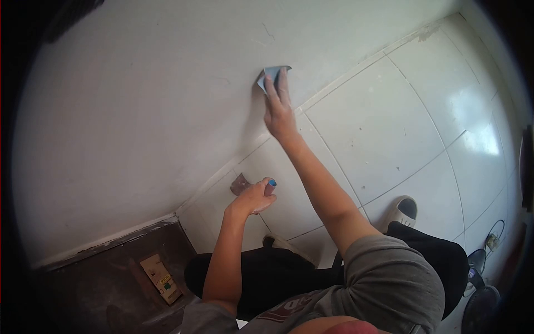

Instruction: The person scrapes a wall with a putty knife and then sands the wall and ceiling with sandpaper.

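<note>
My right hand (280, 111) reaches out to the white wall (139, 111), its fingers laid over a small blue-grey sheet of sandpaper (270, 72) pressed against the surface. One edge of that sheet curls away from the wall. Lower and to the left, my left hand (253, 197) is closed around a curled piece of sandpaper (241, 184), brown outside. Its rolled end, blue inside, pokes out by the thumb. The middle of this piece is hidden by my fingers.
White floor tiles (378, 128) meet the wall along a rough, stained joint. A dark brown surface (100, 284) at lower left bears a yellowish printed packet (161, 279). My shoe (404, 211) stands on the tiles; dark footwear (481, 306) and a thin cord loop (494, 236) lie at right.
</note>
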Available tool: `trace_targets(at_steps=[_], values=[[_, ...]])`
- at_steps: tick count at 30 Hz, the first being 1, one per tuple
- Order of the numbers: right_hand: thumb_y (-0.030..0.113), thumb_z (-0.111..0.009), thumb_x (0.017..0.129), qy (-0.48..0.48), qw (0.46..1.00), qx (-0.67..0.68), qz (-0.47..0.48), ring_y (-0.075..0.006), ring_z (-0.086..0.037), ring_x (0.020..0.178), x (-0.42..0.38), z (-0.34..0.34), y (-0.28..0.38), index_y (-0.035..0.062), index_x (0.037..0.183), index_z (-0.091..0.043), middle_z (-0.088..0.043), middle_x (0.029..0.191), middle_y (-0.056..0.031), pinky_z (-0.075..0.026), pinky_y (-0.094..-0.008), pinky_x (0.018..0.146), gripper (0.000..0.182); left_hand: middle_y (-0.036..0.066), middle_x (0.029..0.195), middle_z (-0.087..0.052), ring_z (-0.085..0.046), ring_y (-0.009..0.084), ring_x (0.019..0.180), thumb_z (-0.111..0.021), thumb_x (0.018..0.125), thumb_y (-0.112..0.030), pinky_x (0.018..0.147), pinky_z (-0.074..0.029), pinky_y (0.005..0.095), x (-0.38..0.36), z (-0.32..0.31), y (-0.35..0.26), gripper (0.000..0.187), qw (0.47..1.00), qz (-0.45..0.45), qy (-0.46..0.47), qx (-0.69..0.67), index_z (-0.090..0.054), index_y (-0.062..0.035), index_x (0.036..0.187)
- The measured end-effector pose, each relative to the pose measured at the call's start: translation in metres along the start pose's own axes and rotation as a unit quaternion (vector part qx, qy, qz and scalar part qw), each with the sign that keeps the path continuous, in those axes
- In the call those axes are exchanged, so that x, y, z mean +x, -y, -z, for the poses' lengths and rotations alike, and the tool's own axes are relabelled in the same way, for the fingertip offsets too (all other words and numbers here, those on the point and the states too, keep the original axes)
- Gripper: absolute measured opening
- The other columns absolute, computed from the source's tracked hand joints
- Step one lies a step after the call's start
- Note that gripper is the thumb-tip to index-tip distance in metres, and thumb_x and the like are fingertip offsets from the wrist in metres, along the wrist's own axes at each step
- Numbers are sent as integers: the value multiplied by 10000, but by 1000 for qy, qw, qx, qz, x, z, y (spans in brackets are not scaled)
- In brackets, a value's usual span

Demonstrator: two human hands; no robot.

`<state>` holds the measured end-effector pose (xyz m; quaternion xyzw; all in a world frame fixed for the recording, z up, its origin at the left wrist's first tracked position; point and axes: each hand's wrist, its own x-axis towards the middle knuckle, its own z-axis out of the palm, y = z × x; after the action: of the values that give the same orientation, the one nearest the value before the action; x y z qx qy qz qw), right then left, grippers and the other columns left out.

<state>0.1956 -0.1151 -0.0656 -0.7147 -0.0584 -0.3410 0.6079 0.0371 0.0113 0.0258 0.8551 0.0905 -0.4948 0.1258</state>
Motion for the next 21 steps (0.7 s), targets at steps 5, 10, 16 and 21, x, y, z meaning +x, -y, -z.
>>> trace_targets(at_steps=[5,10,16,21], values=[[-91,-492,986,-95,964,68,-237,-499,-315,1498,-21,0,-45,71,1566,-433,-234,1647,-341,-412,-448,1155,605,143,940,-656,-620,232,718,-639,936,-225,644,-513,390,-6,4,4,581,999,-25,-24,3,-463,-101,1476],[-67,-515,966,-62,991,-39,-108,-501,-184,1550,-3,0,-9,47,1592,-376,-218,1674,-297,-197,-542,1256,651,163,967,-665,-627,246,750,-640,938,-228,700,-518,400,-18,11,-8,594,998,50,28,-24,-454,-113,1491],[-76,-519,948,-40,995,-96,-4,-471,-264,1537,5,-6,-11,-60,1561,-354,-338,1630,-284,-219,-591,1242,635,187,1037,-675,-660,277,819,-636,943,-219,765,-535,408,-7,3,5,580,1000,-19,-7,-1,-459,-107,1484],[-99,-516,946,-88,980,-89,-153,-515,-389,1454,-29,-10,-38,-98,1483,-436,-455,1546,-301,-332,-557,1187,542,190,1087,-676,-668,295,876,-641,942,-227,799,-538,407,-10,3,2,559,1000,-21,-18,5,-473,-100,1460]])
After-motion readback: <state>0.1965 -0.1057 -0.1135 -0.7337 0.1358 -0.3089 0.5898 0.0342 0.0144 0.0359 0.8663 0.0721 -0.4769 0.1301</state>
